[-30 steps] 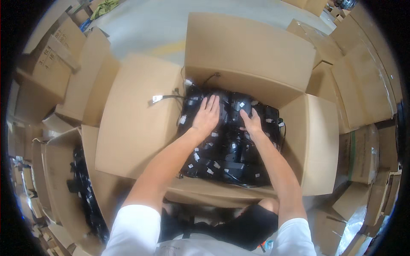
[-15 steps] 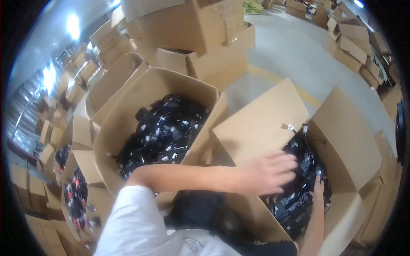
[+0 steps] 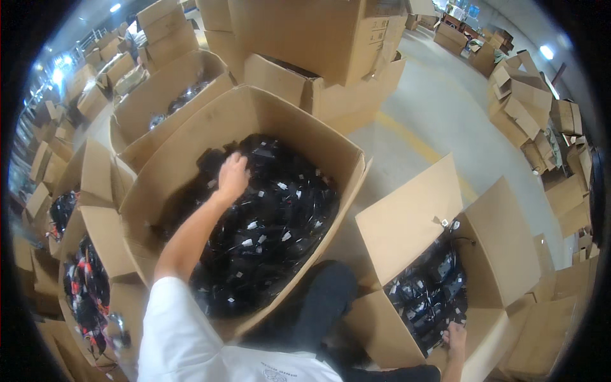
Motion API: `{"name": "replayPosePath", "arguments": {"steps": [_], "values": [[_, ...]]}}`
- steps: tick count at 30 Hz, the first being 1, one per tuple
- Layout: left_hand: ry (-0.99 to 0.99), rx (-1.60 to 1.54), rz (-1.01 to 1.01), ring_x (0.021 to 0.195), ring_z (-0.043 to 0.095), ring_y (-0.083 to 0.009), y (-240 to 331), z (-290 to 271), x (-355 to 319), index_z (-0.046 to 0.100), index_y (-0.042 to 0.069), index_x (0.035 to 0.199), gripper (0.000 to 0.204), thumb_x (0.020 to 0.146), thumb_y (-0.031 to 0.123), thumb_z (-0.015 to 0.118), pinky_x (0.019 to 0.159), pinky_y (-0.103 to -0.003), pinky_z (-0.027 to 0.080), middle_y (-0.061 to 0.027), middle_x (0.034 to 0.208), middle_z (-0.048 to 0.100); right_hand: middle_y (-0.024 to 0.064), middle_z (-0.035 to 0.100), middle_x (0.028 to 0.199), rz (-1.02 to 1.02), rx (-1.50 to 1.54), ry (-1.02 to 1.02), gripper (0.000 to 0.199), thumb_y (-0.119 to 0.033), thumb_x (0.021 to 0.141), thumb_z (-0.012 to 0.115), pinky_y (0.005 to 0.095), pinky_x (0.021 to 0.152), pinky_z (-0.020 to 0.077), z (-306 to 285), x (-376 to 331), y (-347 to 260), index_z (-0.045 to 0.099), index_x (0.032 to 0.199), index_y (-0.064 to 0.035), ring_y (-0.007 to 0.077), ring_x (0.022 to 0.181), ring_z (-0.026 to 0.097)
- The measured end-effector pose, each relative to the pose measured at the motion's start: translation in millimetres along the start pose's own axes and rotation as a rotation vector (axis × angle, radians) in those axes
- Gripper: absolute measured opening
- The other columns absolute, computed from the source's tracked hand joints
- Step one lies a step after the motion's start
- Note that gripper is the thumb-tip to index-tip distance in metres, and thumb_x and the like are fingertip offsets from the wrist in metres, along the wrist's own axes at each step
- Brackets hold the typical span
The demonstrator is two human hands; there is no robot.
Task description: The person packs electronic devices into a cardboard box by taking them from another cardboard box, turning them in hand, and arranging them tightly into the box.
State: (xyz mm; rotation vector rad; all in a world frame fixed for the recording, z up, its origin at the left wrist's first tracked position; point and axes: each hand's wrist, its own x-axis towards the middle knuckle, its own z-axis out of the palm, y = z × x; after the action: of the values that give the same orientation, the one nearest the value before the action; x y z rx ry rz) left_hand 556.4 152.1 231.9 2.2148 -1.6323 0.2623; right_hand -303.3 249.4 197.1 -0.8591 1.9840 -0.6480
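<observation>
My left hand (image 3: 232,175) reaches into a large open cardboard box (image 3: 299,121) on my left. Its fingers are spread over a heap of black bundled items with small white tags (image 3: 280,216), and I see nothing gripped in it. My right hand (image 3: 455,334) is low at the right. It rests on similar black tagged items (image 3: 426,293) inside a smaller open cardboard box (image 3: 407,223). Only its back and wrist show, so its grip is unclear. My dark trouser leg (image 3: 324,305) lies between the two boxes.
More open boxes stand at the far left, one holding black and orange-red items (image 3: 86,286). Tall stacked cartons (image 3: 318,38) rise behind the large box. A yellow line (image 3: 414,140) crosses the grey concrete floor, with piled boxes (image 3: 528,108) beyond it at the right.
My view has swung left. My left hand left the right-hand box and now reaches into the large left box. My right hand stays in the right-hand box.
</observation>
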Motion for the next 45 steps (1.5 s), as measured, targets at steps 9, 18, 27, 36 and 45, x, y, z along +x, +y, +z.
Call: {"name": "replayPosePath", "arguments": {"steps": [9,18,27,36,45], "values": [[-0.102,0.606,0.603,0.131,0.05,-0.0264,-44,74,78,0.053,0.008,0.137,0.046,0.092,0.02,0.053,0.104,-0.044,0.041,-0.0108,0.137,0.057,0.0102,0.071,0.09,-0.207,-0.415,-0.036,0.043,-0.024,0.092,0.069,0.0281,0.066,0.0515,16,-28,-13,0.065,0.118,0.0103,0.0132,0.075,0.064],[-0.244,0.478,0.42,0.117,0.06,-0.0273,-35,69,90,0.055,0.006,0.129,0.054,0.078,0.01,0.07,0.099,-0.044,0.044,-0.0117,0.128,0.061,0.0089,0.07,0.087,-0.002,-0.366,-0.12,0.045,-0.024,0.095,0.068,0.0245,0.061,0.0533,11,-31,-3,0.062,0.124,0.0099,0.011,0.069,0.066],[-0.212,-0.409,0.154,0.103,0.067,-0.0322,31,-86,53,0.062,-0.004,0.124,0.063,0.069,0.015,0.085,0.093,-0.039,0.052,-0.0168,0.111,0.071,0.0099,0.07,0.087,-0.094,-0.289,-0.131,0.041,-0.021,0.094,0.067,0.0262,0.062,0.0532,23,-38,-25,0.063,0.12,0.0105,0.0123,0.068,0.066],[-0.383,-1.122,-0.117,0.099,0.065,-0.0194,78,-193,16,0.063,-0.009,0.121,0.059,0.069,0.009,0.084,0.091,-0.032,0.052,-0.0124,0.108,0.069,0.0171,0.071,0.114,-0.74,-0.082,-0.385,0.043,-0.014,0.093,0.068,0.0336,0.093,0.0534,145,-136,-235,0.058,0.129,0.0076,0.0208,0.105,0.068],[-0.409,-1.541,-0.197,0.11,0.063,-0.0204,130,-214,-44,0.056,-0.007,0.131,0.054,0.085,0.012,0.075,0.101,-0.033,0.048,-0.013,0.12,0.067,0.0088,0.064,0.122,-0.484,0.594,-1.129,0.069,-0.033,0.085,0.083,0.0376,0.104,0.0481,350,-240,-334,0.049,0.135,0.0,0.0206,0.114,0.061]]}}
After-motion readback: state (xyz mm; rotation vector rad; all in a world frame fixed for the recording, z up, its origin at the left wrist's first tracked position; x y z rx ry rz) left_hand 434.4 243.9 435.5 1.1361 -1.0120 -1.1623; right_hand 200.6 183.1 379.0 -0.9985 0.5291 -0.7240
